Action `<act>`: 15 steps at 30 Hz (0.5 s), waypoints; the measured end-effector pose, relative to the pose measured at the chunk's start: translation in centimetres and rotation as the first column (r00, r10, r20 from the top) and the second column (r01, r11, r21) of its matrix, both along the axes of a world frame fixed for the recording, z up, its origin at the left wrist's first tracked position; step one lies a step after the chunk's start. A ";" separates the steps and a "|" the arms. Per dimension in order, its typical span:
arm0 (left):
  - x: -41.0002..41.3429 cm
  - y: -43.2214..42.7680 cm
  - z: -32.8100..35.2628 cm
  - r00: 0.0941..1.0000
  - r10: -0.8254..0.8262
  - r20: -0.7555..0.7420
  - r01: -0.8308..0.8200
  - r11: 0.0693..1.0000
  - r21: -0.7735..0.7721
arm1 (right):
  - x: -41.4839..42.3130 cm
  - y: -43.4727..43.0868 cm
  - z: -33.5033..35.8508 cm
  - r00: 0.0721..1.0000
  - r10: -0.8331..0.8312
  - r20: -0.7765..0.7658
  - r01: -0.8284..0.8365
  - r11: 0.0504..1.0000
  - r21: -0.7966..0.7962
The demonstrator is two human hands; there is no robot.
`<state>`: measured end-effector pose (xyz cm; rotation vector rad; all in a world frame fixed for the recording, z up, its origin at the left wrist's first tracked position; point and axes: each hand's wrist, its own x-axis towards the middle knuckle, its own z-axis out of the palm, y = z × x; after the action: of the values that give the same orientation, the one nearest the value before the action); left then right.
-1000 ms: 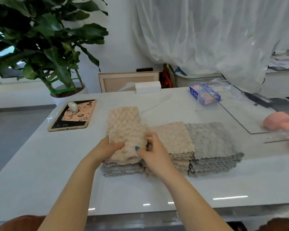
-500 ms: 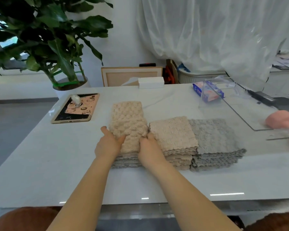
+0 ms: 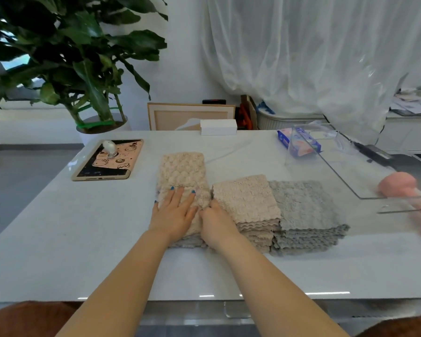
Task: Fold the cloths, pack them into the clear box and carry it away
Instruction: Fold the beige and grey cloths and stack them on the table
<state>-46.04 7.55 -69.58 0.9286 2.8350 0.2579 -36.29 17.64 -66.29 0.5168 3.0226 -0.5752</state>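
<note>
A beige bubbly cloth (image 3: 182, 170) lies lengthwise over the left stack of folded cloths (image 3: 187, 243) on the white table (image 3: 58, 239). My left hand (image 3: 174, 214) presses flat on its near part with straight fingers. My right hand (image 3: 215, 223) pinches the cloth's right edge, fingers curled. To the right sit a beige stack (image 3: 247, 200) and a grey stack (image 3: 304, 207). The clear box (image 3: 350, 166) stands at the far right of the table.
A tablet in a pink case (image 3: 110, 160) lies at the left. A white box (image 3: 218, 126) and a blue packet (image 3: 299, 143) sit at the back. A pink object (image 3: 399, 186) is at the right edge. A potted plant (image 3: 58, 57) stands behind the table.
The beige cloth has been laid down flat on the left stack. My left hand went from gripping it to pressing flat; my right hand slid to its right edge.
</note>
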 end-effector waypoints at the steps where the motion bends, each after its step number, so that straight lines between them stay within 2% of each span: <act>1: 0.1 0.0 0.3 1.000 -0.001 0.003 0.002 1.000 -0.027 | 0.0 0.1 0.0 1.000 0.007 -0.003 -0.007 1.000 -0.012; 3: 0.4 0.1 1.0 1.000 -0.012 0.005 0.012 0.995 -0.098 | 0.7 0.4 0.4 0.997 0.053 -0.048 -0.058 0.993 -0.107; 5: 0.2 0.2 2.2 0.999 -0.028 -0.020 0.023 0.981 -0.191 | 1.8 1.0 1.4 0.982 0.079 -0.170 -0.127 0.949 -0.288; 7: 0.1 0.6 3.8 0.995 -0.033 -0.090 0.012 0.974 -0.224 | 3.4 2.1 2.6 0.948 0.002 -0.320 -0.140 0.902 -0.408; 8: 0.3 1.0 4.8 0.990 -0.027 -0.138 0.001 0.982 -0.187 | 4.3 2.8 3.1 0.923 -0.060 -0.380 -0.124 0.889 -0.441; 10: 1.2 2.0 6.4 0.981 -0.004 -0.192 0.002 1.000 -0.009 | 5.9 4.4 4.0 0.870 -0.196 -0.453 -0.066 0.864 -0.499; 12: 2.9 4.1 7.9 0.994 -0.023 -0.105 0.046 0.975 0.218 | 7.5 6.3 4.9 0.799 -0.351 -0.488 0.026 0.831 -0.556; 15: 6.6 8.2 10.0 0.991 -0.137 -0.007 0.124 0.873 0.472 | 10.4 9.4 5.3 0.667 -0.539 -0.514 0.224 0.803 -0.552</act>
<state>-39.43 15.72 -59.56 1.1824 2.7108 0.9711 -25.92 27.01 -61.02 1.1659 3.1560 -1.7867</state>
